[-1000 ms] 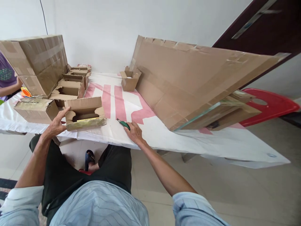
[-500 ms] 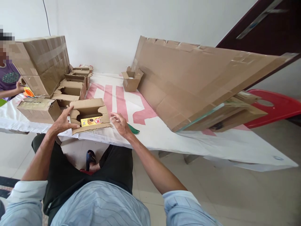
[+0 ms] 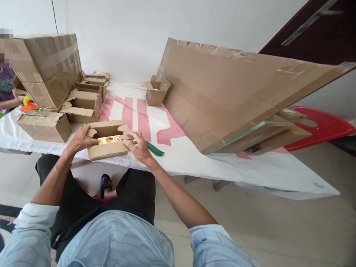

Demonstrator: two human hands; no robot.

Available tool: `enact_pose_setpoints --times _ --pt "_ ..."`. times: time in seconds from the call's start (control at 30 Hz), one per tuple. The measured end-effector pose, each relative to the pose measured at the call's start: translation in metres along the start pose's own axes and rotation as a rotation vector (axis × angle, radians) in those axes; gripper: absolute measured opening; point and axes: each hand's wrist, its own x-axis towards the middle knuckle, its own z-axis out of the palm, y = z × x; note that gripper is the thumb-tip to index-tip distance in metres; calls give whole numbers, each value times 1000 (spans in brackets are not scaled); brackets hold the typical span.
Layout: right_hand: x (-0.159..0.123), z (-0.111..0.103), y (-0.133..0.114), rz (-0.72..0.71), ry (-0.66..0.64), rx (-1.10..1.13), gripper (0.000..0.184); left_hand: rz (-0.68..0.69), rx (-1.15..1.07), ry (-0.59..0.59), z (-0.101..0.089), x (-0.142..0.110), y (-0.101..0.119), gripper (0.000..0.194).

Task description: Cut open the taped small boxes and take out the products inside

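An open cardboard box [image 3: 108, 150] rests near the table's front edge, with a small yellow printed carton [image 3: 110, 139] lying inside it. My left hand [image 3: 80, 140] grips the box's left end, its thumb over the near rim. At the other end, my right hand [image 3: 139, 147] has its fingers bent over the right flap and holds it. Just right of that hand lies a green, slightly curved tool like a knife handle [image 3: 155, 149]; its far end is hidden by the hand.
A closed cardboard box [image 3: 44, 128] sits left of my hands. Behind it, several open boxes [image 3: 79, 107] line a stack of large cartons [image 3: 51, 63]. A small open box [image 3: 155, 94] stands by a big leaning cardboard sheet [image 3: 222, 92]. Another person's hand [image 3: 18, 98] shows at far left.
My right hand has moved in from beside the box and taken hold of its right end. The box has shifted slightly right, and its near wall now faces me more upright.
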Motion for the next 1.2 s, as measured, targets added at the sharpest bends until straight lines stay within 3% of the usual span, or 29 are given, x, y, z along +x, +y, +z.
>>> enact_pose_setpoints --times 0.13,0.27,0.37,0.5,0.6,0.83,1.03,1.2 --pt "10 -10 -5 -64 -48 52 64 -56 32 -3 0 11 5 63" --pt "17 -21 -12 -171 -192 112 60 -50 29 39 1 18 -4 63" --pt "32 -22 -16 -64 -219 143 48 26 -18 52 2 21 -12 62" --pt "60 -15 -22 79 -260 270 49 157 -124 -18 0 23 -14 57" --pt "70 -13 -26 112 -267 301 51 153 -141 -19 -3 23 -11 56" --pt "56 -16 -22 72 -232 259 49 66 49 52 0 25 -11 59" --pt "39 -19 -19 49 -246 279 47 68 132 88 4 20 -11 61" --pt "13 -29 -17 -119 -224 129 26 4 65 116 0 12 0 56"
